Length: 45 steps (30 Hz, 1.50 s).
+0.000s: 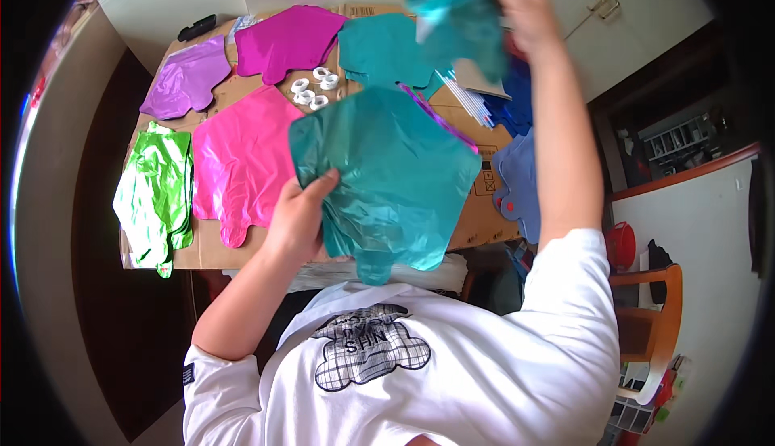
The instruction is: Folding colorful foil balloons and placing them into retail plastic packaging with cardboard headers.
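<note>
A flat, uninflated teal foil balloon (395, 180) hangs in front of me, its narrow neck pointing toward my shirt. My left hand (300, 213) pinches its left edge, thumb on top. Raised at the upper right, my right hand (523, 12) grips a crumpled teal foil balloon (458, 26), somewhat smeared by motion. Beneath that, a teal foil sheet of the same kind (379, 49) lies on the cardboard. Left of the held balloon is a hot pink one (242, 151), and beyond it a shiny green one (157, 192).
Cardboard (206, 258) covers the table. Magenta (286, 41) and lilac foil balloons (187, 79) lie at the back, near several white ribbon rolls (315, 88). White sticks (468, 100) and a blue-grey balloon (521, 184) are right. A wooden chair (672, 309) stands at the right.
</note>
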### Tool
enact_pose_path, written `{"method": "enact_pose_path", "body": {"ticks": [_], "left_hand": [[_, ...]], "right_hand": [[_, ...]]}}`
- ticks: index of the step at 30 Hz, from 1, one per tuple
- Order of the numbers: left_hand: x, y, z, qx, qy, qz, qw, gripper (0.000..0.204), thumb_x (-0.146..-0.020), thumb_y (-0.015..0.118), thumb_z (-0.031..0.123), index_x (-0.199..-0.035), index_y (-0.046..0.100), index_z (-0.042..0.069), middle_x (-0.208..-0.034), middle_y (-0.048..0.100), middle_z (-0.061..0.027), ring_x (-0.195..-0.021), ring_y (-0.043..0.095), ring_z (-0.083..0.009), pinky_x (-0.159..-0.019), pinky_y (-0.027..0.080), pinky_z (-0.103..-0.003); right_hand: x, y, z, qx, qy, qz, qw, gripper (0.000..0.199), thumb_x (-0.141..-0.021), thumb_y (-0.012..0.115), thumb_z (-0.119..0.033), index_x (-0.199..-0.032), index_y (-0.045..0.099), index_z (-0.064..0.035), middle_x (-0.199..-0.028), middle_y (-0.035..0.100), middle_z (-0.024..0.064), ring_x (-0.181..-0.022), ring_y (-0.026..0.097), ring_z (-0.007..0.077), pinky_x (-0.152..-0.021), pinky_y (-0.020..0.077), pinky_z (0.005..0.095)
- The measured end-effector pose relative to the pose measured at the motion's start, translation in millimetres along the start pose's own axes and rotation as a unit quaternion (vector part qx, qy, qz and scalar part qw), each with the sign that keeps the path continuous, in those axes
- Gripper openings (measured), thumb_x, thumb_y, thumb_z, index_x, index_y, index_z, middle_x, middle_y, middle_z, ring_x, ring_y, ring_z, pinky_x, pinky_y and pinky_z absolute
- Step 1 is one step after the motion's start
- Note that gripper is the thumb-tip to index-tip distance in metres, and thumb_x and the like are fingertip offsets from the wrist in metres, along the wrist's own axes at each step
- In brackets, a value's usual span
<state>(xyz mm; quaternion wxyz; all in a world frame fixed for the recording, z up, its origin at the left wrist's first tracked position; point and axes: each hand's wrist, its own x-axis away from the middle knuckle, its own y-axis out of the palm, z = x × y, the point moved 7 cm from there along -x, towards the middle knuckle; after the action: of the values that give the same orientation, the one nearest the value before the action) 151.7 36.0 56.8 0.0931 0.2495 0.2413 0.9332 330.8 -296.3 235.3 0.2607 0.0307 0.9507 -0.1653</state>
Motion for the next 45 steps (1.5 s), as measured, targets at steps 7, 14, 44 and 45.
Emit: {"method": "enact_pose_path", "body": {"ticks": [7,14,44,45], "left_hand": [[-14.8,3.4,-31.1,0.064,-0.072,-0.004,0.995,0.024,-0.097,0.050,0.011,-0.116,0.054,-0.003,-0.103,0.064,-0.0121,-0.088,0.067,-0.0235,-0.075,0.059,-0.040],[-11.1,5.6,-29.8,0.114,-0.128,-0.015,0.985,0.032,-0.100,0.046,0.020,-0.123,0.051,-0.001,-0.113,0.062,-0.0158,-0.101,0.064,-0.0295,-0.085,0.054,-0.046],[-14.5,14.1,-34.6,0.127,-0.138,-0.025,0.982,0.040,-0.100,0.043,0.030,-0.121,0.053,-0.002,-0.113,0.064,-0.0174,-0.103,0.064,-0.0300,-0.091,0.052,-0.045],[-14.5,11.6,-35.8,0.144,-0.147,-0.028,0.978,0.040,-0.101,0.041,0.030,-0.124,0.051,-0.001,-0.116,0.062,-0.0172,-0.104,0.063,-0.0305,-0.092,0.051,-0.046]], "right_hand": [[-34.8,147.1,146.8,0.295,0.070,-0.066,0.951,0.026,-0.078,0.072,-0.030,-0.082,0.070,-0.0052,-0.076,0.069,0.0074,-0.072,0.064,0.0172,-0.068,0.0504,0.0325],[-36.1,166.8,192.6,0.401,0.115,-0.112,0.902,0.039,-0.079,0.068,-0.045,-0.098,0.071,-0.0104,-0.099,0.070,0.0128,-0.097,0.065,0.0314,-0.083,0.0520,0.0418],[5.2,142.4,162.1,0.526,-0.025,-0.071,0.847,0.049,-0.093,0.049,-0.050,-0.120,0.062,-0.0107,-0.127,0.059,0.0148,-0.116,0.056,0.0335,-0.100,0.0421,0.0458],[9.2,145.6,147.7,0.492,-0.027,-0.089,0.866,0.048,-0.093,0.051,-0.049,-0.117,0.063,-0.0090,-0.123,0.061,0.0153,-0.112,0.058,0.0323,-0.095,0.0441,0.0436]]}}
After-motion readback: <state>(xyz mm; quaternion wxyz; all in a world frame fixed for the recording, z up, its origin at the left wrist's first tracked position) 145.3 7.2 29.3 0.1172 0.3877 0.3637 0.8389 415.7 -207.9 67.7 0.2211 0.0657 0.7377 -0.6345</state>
